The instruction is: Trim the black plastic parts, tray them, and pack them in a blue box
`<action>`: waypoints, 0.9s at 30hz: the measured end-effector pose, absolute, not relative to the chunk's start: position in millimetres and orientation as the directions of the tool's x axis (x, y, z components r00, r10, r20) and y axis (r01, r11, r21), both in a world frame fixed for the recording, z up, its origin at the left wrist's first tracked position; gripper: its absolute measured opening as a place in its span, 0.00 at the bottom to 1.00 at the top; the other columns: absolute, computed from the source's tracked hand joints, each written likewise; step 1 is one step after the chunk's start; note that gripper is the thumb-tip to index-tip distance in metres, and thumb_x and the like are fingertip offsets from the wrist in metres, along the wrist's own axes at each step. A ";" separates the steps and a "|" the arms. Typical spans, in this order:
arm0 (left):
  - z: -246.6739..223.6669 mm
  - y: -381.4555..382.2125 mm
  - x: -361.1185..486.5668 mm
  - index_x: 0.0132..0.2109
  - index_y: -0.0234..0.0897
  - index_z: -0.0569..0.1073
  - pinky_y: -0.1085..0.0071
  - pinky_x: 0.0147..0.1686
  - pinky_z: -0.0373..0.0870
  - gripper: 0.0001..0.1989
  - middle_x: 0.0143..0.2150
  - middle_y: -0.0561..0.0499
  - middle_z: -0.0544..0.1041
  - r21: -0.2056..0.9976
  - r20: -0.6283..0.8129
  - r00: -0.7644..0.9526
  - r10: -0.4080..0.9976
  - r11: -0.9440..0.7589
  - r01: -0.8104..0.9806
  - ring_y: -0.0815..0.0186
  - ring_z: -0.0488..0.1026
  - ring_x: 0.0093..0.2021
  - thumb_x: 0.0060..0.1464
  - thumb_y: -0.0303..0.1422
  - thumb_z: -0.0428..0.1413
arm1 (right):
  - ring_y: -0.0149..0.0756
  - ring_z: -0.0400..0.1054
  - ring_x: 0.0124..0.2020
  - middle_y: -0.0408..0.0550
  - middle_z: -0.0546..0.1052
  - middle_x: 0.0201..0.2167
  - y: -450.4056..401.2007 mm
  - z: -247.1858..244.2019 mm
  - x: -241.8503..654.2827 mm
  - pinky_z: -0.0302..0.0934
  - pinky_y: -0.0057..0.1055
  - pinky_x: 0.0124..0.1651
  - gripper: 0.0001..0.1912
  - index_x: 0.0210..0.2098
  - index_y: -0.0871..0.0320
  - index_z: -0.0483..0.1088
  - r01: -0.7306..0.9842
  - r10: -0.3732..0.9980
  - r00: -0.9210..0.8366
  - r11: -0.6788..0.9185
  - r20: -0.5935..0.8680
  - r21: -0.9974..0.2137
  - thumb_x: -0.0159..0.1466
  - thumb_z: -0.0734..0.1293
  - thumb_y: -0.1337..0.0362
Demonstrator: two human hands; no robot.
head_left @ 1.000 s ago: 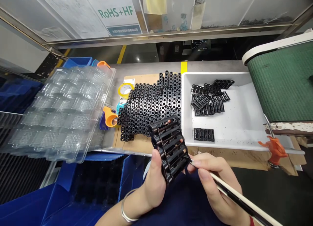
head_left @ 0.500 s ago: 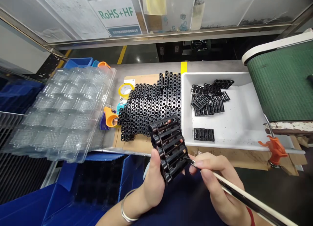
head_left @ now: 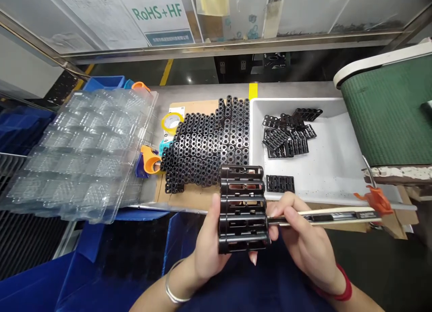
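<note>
Black plastic frame [head_left: 242, 208], ribbed, with slotted rows: held in the air above the near edge of the steel bench [head_left: 202, 91], just left of the white tray [head_left: 332, 177]. Long axis points away from the wearer, rows running crosswise.

Left hand [head_left: 209, 244]: clamped on the frame from below and the near left, thumb up its left side; silver bangle [head_left: 171, 288] on the wrist.

Right hand [head_left: 302, 244]: fingers and thumb pinched together on a long pale rod [head_left: 332, 216] with a dark strip; red wristband [head_left: 337, 290] on the wrist.

Rod lies level, at right angles to the frame's long axis, its tip at the frame's right side, the side nearer the right hand.

Beyond: pile of black rings [head_left: 205, 145] on cardboard [head_left: 197, 107]; further black frames [head_left: 286, 139] in the tray; clear blister tray [head_left: 81, 154] at left; green conveyor belt [head_left: 388, 109] at right.
</note>
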State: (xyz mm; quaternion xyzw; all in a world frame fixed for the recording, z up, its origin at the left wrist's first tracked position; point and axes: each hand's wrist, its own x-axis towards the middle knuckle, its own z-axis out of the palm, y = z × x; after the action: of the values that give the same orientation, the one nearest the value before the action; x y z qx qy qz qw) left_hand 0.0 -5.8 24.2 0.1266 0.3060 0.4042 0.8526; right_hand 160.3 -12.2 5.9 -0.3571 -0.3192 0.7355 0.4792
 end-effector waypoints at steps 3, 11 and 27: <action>25.2 -6.1 -0.5 0.46 0.34 0.81 0.77 0.22 0.72 0.33 0.30 0.44 0.81 0.467 -0.441 0.476 0.761 0.647 -0.602 0.61 0.79 0.31 0.57 0.60 0.51 | 0.35 0.70 0.26 0.40 0.71 0.22 -12.1 8.4 160.0 0.66 0.32 0.34 0.12 0.36 0.55 0.70 -0.492 0.914 -0.318 -0.386 -0.252 -0.780 0.72 0.61 0.56; 24.7 -6.6 -0.6 0.46 0.35 0.81 0.74 0.21 0.71 0.34 0.30 0.45 0.81 0.478 -0.481 0.462 0.745 0.664 -0.575 0.62 0.78 0.27 0.54 0.62 0.53 | 0.34 0.70 0.27 0.40 0.71 0.21 -12.8 8.1 160.2 0.66 0.31 0.35 0.13 0.36 0.55 0.70 -0.551 0.878 -0.366 -0.471 -0.308 -0.689 0.72 0.61 0.56; 22.6 -10.0 -1.4 0.52 0.33 0.77 0.71 0.21 0.70 0.38 0.34 0.43 0.81 0.535 -0.517 0.412 0.751 0.659 -0.529 0.57 0.78 0.32 0.55 0.63 0.50 | 0.34 0.68 0.26 0.40 0.69 0.21 -10.7 6.8 160.0 0.67 0.32 0.34 0.13 0.35 0.54 0.69 -0.521 0.896 -0.299 -0.442 -0.328 -0.731 0.72 0.60 0.56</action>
State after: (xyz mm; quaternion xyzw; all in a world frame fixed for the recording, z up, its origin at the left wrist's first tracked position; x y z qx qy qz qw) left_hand -1.4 -10.0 22.6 0.1454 0.3800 0.3867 0.8276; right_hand 160.0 -10.7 6.8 -0.3688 -0.2544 0.7647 0.4631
